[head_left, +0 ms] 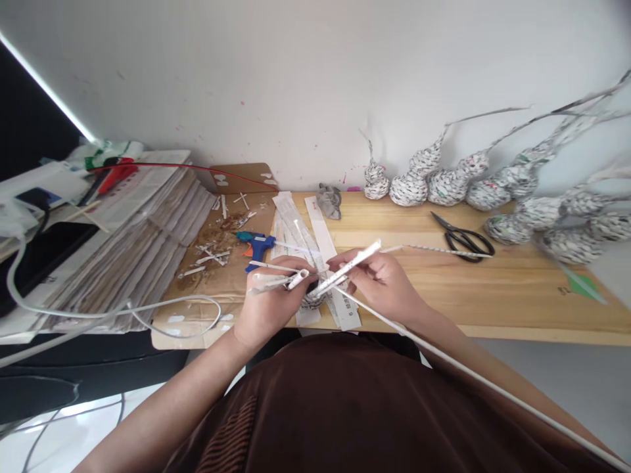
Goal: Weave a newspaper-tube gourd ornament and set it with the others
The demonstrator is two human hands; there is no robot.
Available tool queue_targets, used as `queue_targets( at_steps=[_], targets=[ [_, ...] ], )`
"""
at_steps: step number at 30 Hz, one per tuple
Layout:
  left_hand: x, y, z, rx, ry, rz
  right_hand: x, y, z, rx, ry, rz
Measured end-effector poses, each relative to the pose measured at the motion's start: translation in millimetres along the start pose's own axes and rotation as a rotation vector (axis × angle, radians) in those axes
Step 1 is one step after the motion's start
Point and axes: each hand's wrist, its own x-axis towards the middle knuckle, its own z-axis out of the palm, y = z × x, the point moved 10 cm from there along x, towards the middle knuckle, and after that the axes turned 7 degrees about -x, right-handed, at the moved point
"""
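Above the table's front edge, my left hand (273, 305) is closed around a small woven paper piece (312, 301), with several rolled paper tubes sticking out between its fingers. My right hand (382, 282) pinches a white paper tube (348, 268) that slants up to the right from the woven piece. A long thin paper strand (444, 353) runs from between the hands down to the lower right, across my right forearm. Flat printed paper strips (319, 226) lie under and behind the hands. The underside of the woven piece is partly hidden by my left fingers.
A blue glue gun (259, 249) lies left of the hands on stained cardboard (197, 263) with paper scraps. Newspapers (142, 243) are stacked farther left, crossed by a white cable (172, 301). Black scissors (466, 242) and several woven gourd shapes (409, 188) are on the right.
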Motion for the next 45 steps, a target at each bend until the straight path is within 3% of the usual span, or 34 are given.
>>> queue_targets(
  at_steps=[4, 8, 14, 20, 26, 31, 36, 41, 45],
  targets=[
    [-1.5, 1.6, -6.9, 0.084, 0.079, 0.031, -2.5, 33.7, 8.7, -0.032, -0.099, 0.136],
    [-2.0, 1.8, -3.6, 0.094, 0.085, 0.056, -5.0, 36.4, 26.4, 0.154, -0.113, 0.111],
    [-3.9, -1.3, 0.5, 0.066, 0.063, 0.028, 0.8, 45.5, 37.7, 0.408, 0.048, 0.19],
    [-6.5, 5.6, 3.8, 0.109, -0.014, 0.018, 0.9, 53.7, 37.3, 0.446, 0.191, 0.264],
    [-5.3, 2.9, 0.8, 0.119, 0.022, 0.019, -0.4, 46.2, 32.6, 0.403, 0.213, 0.228],
    [-4.9, -6.4, -1.9, 0.041, 0.031, -0.112, -0.3, 26.7, 20.4, 0.182, 0.23, 0.059],
    [-2.5, -13.0, 2.6, -0.211, -0.116, -0.247, -3.1, 19.8, 15.5, 0.061, 0.242, -0.058],
    [-4.4, -9.2, 10.3, -0.439, -0.5, -0.262, -3.3, 20.6, 17.6, 0.027, 0.221, -0.042],
    [2.6, 2.8, 4.4, -0.395, -0.685, -0.084, -1.4, 20.2, 21.3, 0.044, 0.207, -0.011]
  ],
)
